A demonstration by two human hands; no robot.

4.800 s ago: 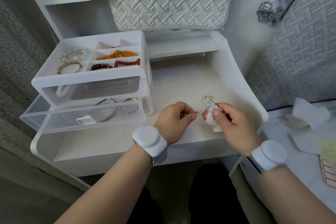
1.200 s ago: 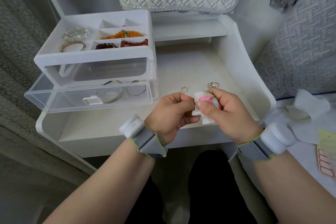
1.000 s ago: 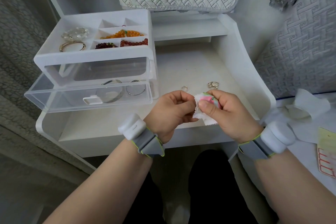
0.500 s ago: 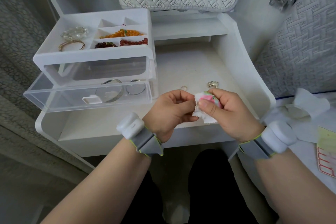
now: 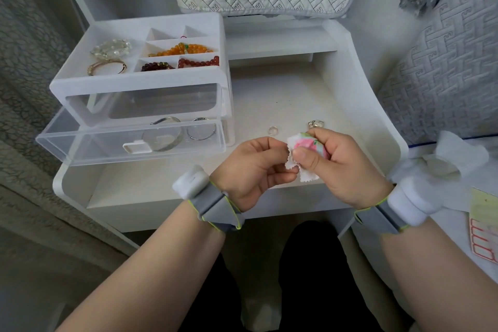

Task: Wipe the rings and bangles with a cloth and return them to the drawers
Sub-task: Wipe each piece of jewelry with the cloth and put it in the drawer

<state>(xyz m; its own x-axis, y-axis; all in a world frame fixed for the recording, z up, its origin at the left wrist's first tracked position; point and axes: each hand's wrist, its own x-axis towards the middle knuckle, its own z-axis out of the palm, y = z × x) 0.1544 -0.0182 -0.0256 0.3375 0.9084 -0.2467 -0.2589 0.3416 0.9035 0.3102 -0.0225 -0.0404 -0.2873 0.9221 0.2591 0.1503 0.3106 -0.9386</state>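
My right hand (image 5: 340,167) grips the pink cloth (image 5: 310,144) above the worktop (image 5: 283,94); my left hand (image 5: 252,168) pinches its edge, a ring (image 5: 272,130) lying beyond.

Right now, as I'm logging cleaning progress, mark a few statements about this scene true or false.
The right hand grips the cloth. True.
The bottom drawer is shut. False: it stands pulled out, bangles inside.
A small ring lies on the tabletop beyond the left hand. True.
The orange beads lie in the bottom drawer. False: they sit in the top tray.
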